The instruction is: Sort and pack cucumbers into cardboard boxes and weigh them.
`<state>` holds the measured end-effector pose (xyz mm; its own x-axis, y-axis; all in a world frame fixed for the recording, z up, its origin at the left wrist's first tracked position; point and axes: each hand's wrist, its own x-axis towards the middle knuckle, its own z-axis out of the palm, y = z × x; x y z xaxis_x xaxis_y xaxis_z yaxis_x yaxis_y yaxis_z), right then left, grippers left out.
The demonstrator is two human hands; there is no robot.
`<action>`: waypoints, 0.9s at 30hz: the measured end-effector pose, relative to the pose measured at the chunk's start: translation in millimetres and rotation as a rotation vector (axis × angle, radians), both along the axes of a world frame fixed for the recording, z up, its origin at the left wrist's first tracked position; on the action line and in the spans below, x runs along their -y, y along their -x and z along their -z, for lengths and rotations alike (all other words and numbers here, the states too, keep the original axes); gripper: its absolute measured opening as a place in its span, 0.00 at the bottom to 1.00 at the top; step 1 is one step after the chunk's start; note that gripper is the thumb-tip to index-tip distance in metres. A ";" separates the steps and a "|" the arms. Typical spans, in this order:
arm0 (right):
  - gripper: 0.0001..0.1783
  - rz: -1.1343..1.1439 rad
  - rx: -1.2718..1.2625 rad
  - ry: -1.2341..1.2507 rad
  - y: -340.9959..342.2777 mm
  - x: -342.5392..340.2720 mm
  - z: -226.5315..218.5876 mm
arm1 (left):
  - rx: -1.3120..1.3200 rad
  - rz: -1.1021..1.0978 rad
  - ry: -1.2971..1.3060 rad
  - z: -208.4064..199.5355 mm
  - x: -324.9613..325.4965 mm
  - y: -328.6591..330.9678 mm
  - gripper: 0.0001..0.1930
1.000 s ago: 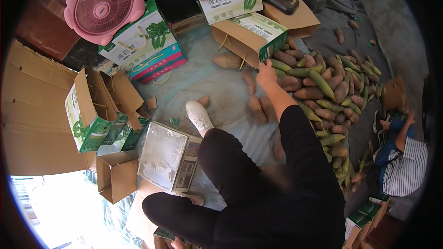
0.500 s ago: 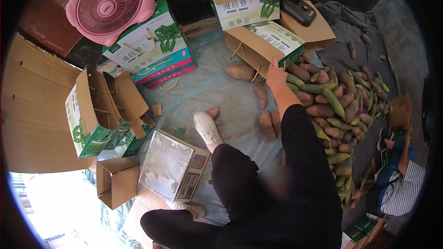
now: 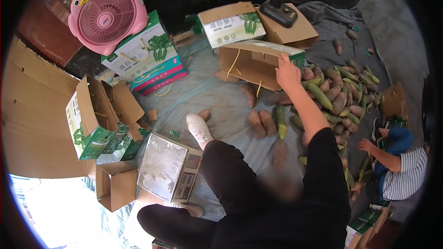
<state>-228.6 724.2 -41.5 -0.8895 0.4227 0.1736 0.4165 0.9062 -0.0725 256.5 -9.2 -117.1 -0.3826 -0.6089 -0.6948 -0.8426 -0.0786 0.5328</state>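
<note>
My right hand [image 3: 289,73] grips the edge of an open cardboard carton [image 3: 247,63] with green-and-white printed outer sides and yellow cord handles. The carton lies tipped on its side, its open mouth toward me. Right of it is a heap of sweet potatoes [image 3: 340,103] mixed with long green radishes [image 3: 318,96]. Below the carton, one green radish [image 3: 280,121] lies beside a pair of sweet potatoes [image 3: 262,123] on the plastic sheet. My left hand is out of view.
A flat scale [image 3: 162,165] stands by my foot. Open cartons [image 3: 94,119] stand at left; a pink fan [image 3: 107,16] sits above stacked boxes [image 3: 140,50]. Behind my carton are another carton [image 3: 235,28] and a dark fan [image 3: 279,14]. A person in stripes [image 3: 401,170] is at right.
My right hand has tilted the carton, turning its open mouth more toward me. The green radish and more sweet potatoes below it now show. The person at right has moved an arm.
</note>
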 end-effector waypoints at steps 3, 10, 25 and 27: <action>0.20 -0.019 -0.131 0.005 -69.2 -8.0 -31.8 | -0.078 -0.096 -0.070 3.8 -1.2 3.0 0.28; 0.14 -0.021 -0.339 0.028 -213.4 8.3 -56.9 | -0.288 0.535 0.191 -3.0 -11.5 20.8 0.21; 0.15 0.016 -0.251 0.032 -279.3 4.9 -3.3 | 0.076 0.337 0.524 -2.0 -17.7 29.3 0.23; 0.16 0.076 -0.219 0.053 -275.5 10.3 -3.9 | 0.123 0.325 0.591 6.9 -10.9 30.2 0.24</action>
